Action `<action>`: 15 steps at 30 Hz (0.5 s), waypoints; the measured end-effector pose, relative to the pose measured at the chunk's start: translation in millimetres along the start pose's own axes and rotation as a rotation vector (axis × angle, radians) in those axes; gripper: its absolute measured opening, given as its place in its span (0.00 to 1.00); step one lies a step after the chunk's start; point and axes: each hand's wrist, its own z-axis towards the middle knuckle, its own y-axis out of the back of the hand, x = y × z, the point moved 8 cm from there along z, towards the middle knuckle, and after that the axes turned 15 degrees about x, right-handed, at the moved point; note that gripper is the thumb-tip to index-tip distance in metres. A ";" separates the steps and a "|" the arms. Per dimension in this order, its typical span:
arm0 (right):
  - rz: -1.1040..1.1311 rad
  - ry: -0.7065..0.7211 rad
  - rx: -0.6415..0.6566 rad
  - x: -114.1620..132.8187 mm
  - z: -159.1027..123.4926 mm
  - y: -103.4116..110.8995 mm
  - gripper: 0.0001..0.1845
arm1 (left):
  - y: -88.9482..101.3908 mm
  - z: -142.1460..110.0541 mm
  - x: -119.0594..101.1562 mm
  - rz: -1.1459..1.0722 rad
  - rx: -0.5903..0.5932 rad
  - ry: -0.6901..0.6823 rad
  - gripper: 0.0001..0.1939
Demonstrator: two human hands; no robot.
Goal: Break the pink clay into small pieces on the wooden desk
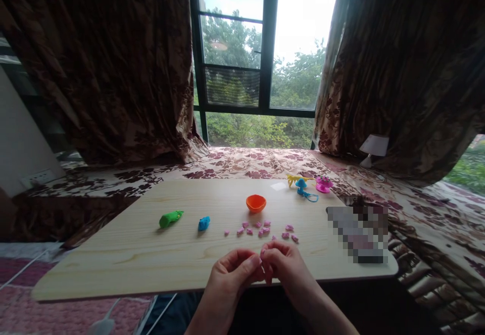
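Near the table's front edge my left hand and my right hand meet, fingertips touching. Both are closed in a pinch. Whatever they hold is hidden by the fingers or too small to name. Just beyond them lie several small pink lumps, scattered loosely on the pale wooden table. An orange bowl stands behind the lumps; its inside is hard to see. To the left are a crumpled blue lump and a green object with a rounded end, lying on its side.
At the back right stand a blue mushroom-shaped toy with a loop, a yellow toy and a pink toy. A blurred-out flat object lies at the right edge. Past the table are a patterned window seat and a white lamp.
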 end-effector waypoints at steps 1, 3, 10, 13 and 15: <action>0.134 -0.003 0.000 -4.3 1.7 0.9 0.06 | 3.9 -0.6 0.2 -0.091 -0.017 -0.005 0.09; 0.234 0.011 -0.003 -6.7 2.8 3.4 0.08 | 13.6 -0.4 -1.4 -0.208 -0.052 -0.024 0.10; 0.217 0.040 0.036 -7.3 2.6 -1.1 0.10 | 26.4 5.2 1.2 -0.319 -0.062 -0.022 0.09; 0.252 0.051 0.037 -4.8 7.3 -9.3 0.11 | 24.3 5.4 7.2 -0.323 -0.077 -0.007 0.10; 0.153 0.078 0.013 3.7 11.2 -14.3 0.14 | 24.7 6.9 12.4 -0.335 -0.105 0.005 0.11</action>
